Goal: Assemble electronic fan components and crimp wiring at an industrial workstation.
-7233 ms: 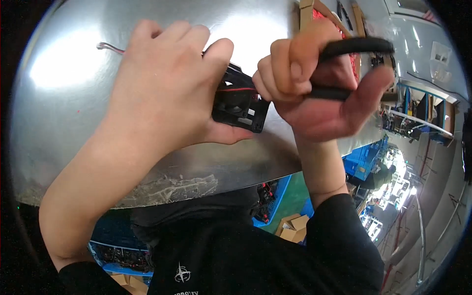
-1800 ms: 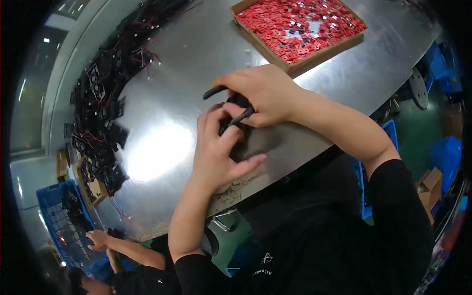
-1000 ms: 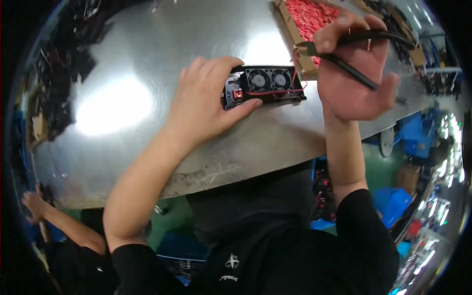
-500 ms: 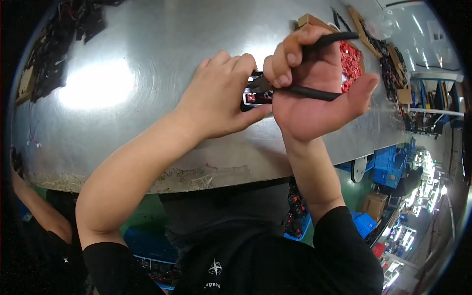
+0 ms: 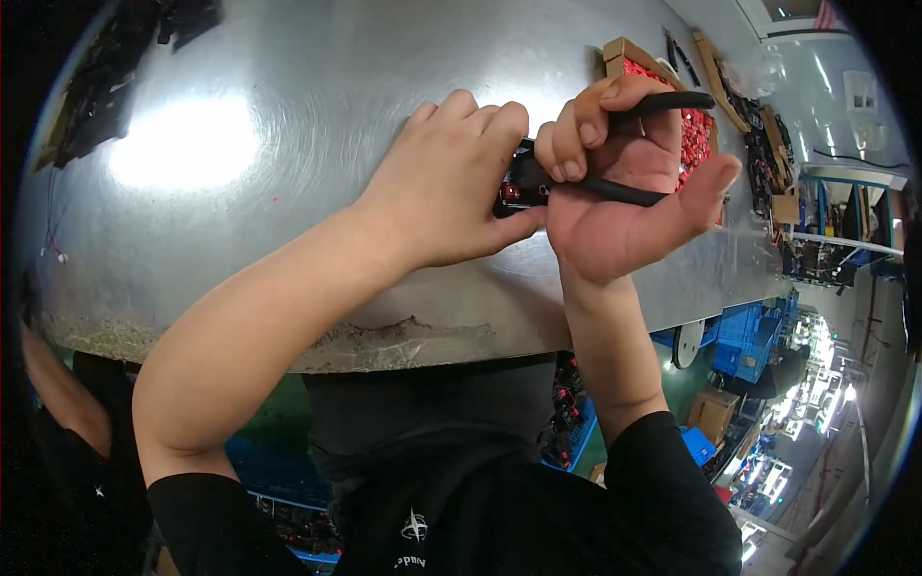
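Note:
My left hand [image 5: 451,187] is closed around a small black part [image 5: 507,206] with a bit of red in it. Its fingers hide most of that part. Black-handled pliers [image 5: 624,192] rest in my right hand [image 5: 624,226], fingers curled over the handles and the thumb sticking out to the side. The handles are spread apart. The pliers' head meets the black part between my two hands, but I cannot tell exactly what the jaws touch.
A cardboard box [image 5: 615,58] of small red pieces lies just beyond my right hand on the metal table [image 5: 317,125]. Dark parts [image 5: 96,106] are heaped at the far left. Blue crates [image 5: 740,341] stand right of the table. A neighbour's arm [image 5: 67,394] shows at lower left.
Both hands and the pliers appear slightly further right in the picture, as the whole view has shifted a little. The grips look the same, and less of the pliers' head shows.

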`<state>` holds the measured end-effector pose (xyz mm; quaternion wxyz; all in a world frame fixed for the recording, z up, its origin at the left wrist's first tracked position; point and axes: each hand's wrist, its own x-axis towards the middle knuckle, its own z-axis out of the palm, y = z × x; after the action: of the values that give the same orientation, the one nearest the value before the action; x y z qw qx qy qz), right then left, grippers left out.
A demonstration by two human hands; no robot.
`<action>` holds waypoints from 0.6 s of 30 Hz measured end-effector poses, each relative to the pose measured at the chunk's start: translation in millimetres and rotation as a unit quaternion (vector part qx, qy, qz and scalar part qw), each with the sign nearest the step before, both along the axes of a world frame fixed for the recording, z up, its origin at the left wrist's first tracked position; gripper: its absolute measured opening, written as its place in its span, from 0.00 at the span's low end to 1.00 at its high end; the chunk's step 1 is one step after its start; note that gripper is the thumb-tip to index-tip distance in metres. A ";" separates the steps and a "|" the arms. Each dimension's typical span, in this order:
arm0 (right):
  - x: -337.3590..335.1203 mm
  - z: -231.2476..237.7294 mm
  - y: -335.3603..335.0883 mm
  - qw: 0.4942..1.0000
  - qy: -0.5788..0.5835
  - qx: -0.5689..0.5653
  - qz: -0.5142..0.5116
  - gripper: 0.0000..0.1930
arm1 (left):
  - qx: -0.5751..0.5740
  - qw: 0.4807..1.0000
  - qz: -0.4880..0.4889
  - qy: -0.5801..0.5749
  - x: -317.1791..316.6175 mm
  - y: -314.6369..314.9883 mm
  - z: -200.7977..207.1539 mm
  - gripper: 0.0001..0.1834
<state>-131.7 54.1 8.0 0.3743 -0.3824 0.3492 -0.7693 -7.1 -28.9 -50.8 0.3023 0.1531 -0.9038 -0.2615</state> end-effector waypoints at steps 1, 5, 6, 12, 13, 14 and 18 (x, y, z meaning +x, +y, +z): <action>0.2 0.5 -0.1 1.000 -0.011 0.004 0.002 0.47 | -0.006 1.000 0.002 0.006 0.3 0.1 -0.2 0.31; -1.4 0.5 2.3 1.000 -0.016 -0.010 0.015 0.47 | -0.006 1.000 0.012 -0.005 1.0 1.0 1.2 0.32; -1.0 1.4 2.9 1.000 -0.015 -0.010 0.015 0.47 | -0.006 1.000 0.012 -0.004 0.6 1.3 1.7 0.32; -0.6 2.3 4.2 1.000 -0.022 0.002 0.018 0.47 | -0.004 1.000 0.009 0.001 0.1 1.5 0.9 0.32; 0.3 2.2 4.4 1.000 -0.024 0.010 0.010 0.47 | -0.005 1.000 0.011 0.001 -0.1 1.7 0.6 0.32; 0.8 2.3 4.5 0.999 -0.027 0.016 0.002 0.47 | -0.006 1.000 0.013 0.001 -0.1 1.9 0.5 0.32; -0.2 2.2 3.9 1.000 -0.014 0.010 0.006 0.48 | -0.007 1.000 0.012 0.004 0.9 1.7 0.7 0.32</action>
<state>-131.8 58.0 10.2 0.3874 -0.3702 0.3491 -0.7688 -6.1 -27.2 -50.1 0.3098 0.1609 -0.9026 -0.2517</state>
